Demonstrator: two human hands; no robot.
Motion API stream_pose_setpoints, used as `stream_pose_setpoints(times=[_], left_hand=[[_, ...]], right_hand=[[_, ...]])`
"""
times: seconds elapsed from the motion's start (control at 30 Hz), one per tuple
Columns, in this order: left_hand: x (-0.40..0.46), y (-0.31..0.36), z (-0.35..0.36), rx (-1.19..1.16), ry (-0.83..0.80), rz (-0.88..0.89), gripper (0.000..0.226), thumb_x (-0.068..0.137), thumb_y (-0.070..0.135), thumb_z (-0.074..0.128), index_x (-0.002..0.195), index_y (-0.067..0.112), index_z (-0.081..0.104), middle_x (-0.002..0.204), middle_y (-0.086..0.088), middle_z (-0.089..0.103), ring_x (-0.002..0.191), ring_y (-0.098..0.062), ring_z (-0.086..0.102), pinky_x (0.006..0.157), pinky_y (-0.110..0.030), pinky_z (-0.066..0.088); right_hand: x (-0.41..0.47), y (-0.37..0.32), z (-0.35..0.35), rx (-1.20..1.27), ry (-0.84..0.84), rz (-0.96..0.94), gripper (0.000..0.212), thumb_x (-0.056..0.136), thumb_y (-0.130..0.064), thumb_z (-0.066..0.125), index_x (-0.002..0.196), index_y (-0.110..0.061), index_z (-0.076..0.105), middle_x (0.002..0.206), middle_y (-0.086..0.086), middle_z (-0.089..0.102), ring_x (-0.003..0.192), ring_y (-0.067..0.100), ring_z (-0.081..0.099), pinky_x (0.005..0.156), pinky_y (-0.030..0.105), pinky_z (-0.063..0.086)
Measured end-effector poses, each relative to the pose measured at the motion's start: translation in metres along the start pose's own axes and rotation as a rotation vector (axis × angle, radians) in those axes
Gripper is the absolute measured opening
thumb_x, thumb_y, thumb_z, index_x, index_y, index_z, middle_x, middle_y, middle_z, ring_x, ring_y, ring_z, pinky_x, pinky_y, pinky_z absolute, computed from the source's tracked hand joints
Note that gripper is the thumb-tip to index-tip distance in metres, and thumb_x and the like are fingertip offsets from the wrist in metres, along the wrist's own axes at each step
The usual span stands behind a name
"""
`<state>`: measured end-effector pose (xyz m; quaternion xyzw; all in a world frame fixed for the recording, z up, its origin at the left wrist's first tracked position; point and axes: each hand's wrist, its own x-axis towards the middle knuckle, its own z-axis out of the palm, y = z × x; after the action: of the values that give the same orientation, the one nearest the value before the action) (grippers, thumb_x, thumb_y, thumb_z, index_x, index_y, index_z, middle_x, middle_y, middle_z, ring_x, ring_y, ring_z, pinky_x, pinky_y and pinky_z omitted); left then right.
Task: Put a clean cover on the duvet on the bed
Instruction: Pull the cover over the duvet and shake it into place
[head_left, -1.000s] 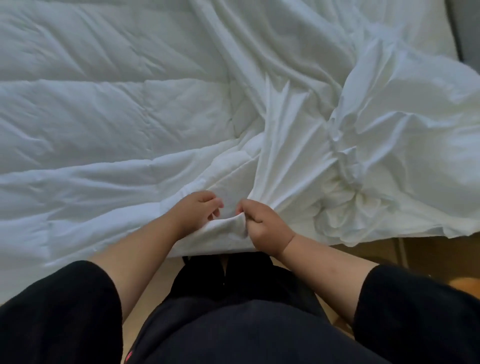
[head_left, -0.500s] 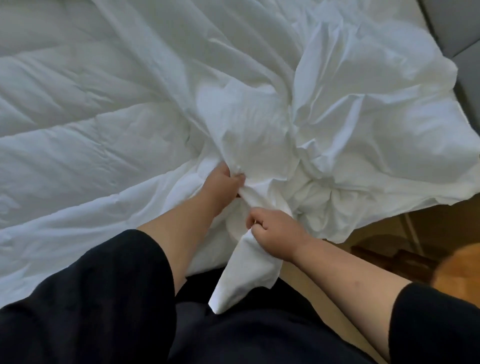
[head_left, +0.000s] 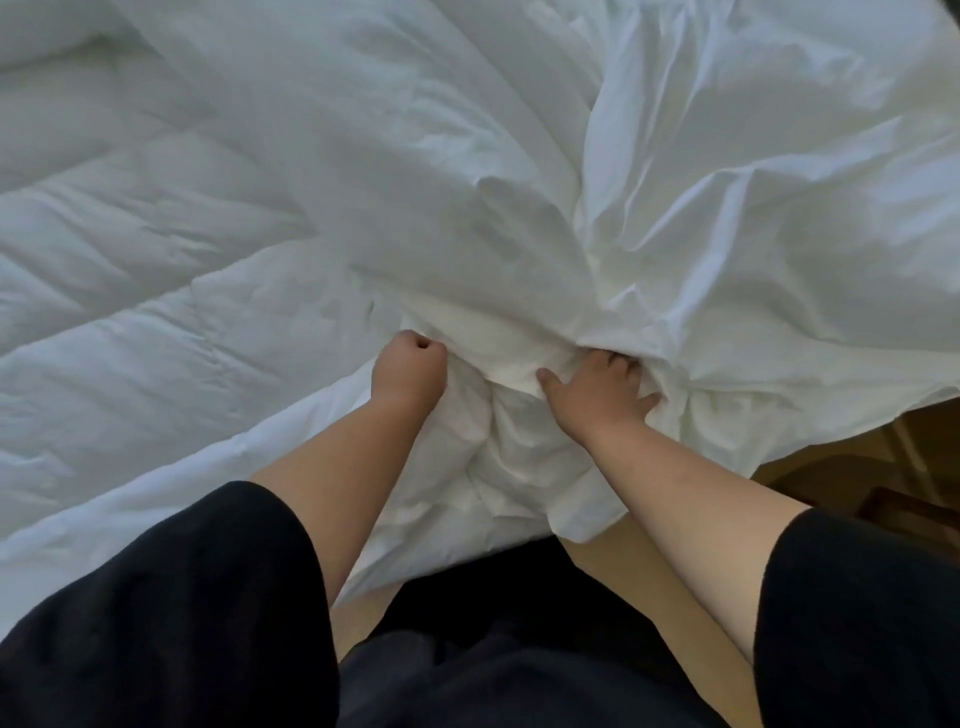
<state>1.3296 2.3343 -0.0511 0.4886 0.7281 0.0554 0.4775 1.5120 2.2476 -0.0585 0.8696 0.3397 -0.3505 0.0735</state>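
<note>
From the head view, no brand, label or writing can be read anywhere on the bedding. The duvet (head_left: 171, 249), white and quilted, lies spread over the bed and fills the left and upper left of the picture; its near edge runs slantwise from lower left up toward the middle, and its long axis cannot be told because it runs out of view. The cover (head_left: 753, 208), thinner white cloth with sharp creases, lies bunched over the right half, its folds drawn in toward the hands and its near edge hanging off the bed at right above the brown floor (head_left: 883, 457). The left hand (head_left: 410, 371) is curled into a fist with its grip pinching white cloth at the meeting of duvet and cover. The right hand (head_left: 597, 387) lies just beside it, thumb stretched out left, fingers dug into a gathered fold of the cover and holding it. Black sleeves (head_left: 171, 613) fill the bottom of the picture.
</note>
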Motion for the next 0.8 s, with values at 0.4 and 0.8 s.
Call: stream_pose_setpoints(times=[0.4,0.8], left_hand=[[0.040,0.044,0.025,-0.823,-0.319,0.052,0.015,0.096,0.006,0.060,0.109,0.012,0.062,0.104,-0.006,0.075,0.093,-0.022,0.073,0.080,-0.037,0.059],[-0.024,-0.035,-0.008,-0.981,-0.360,-0.315,0.036,0.104,0.022,0.050,0.134,0.004,0.058,0.114,-0.010,0.073,0.096,-0.021,0.073,0.076,-0.031,0.061]], right_hand=[[0.046,0.018,-0.013,0.238,0.225,0.031,0.079,0.094,-0.056,0.055,0.150,-0.005,0.035,0.154,0.018,0.036,0.144,0.036,0.032,0.115,0.058,0.028],[-0.036,-0.030,0.076,0.002,0.014,-0.411,0.056,0.097,-0.042,0.056,0.145,-0.012,0.049,0.148,0.019,0.048,0.138,0.039,0.040,0.115,0.048,0.031]])
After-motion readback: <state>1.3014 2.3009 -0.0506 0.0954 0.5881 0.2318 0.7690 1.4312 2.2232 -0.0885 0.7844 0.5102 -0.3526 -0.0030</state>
